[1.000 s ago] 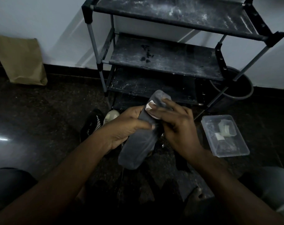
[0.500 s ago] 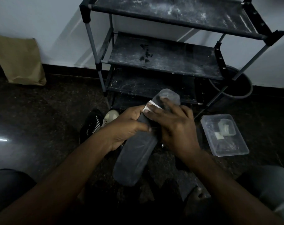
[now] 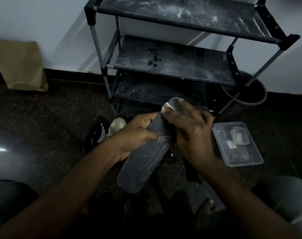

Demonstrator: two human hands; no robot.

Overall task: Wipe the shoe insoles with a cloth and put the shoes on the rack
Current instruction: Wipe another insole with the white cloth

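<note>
A long grey insole [image 3: 143,163] is held tilted in front of me, its heel low and its toe up near the rack. My left hand [image 3: 136,137] grips it around the middle, thumb across the top. My right hand [image 3: 190,131] presses a small white cloth [image 3: 165,107] against the upper end of the insole; the hand is blurred. A black shoe with white stripes [image 3: 95,135] and a pale shoe [image 3: 116,125] lie on the floor behind my left wrist. The black three-shelf rack [image 3: 171,66] stands against the wall, its shelves bare and dusty.
A clear plastic box [image 3: 238,145] with small white pieces sits on the floor to the right. A dark round bucket [image 3: 250,94] stands behind the rack's right leg. A brown paper bag [image 3: 19,66] leans on the wall at left. My knees frame the bottom corners.
My right hand with the cloth has slid up the insole toward its toe end. The insole's lower end has dropped and shows more length below my left hand.
</note>
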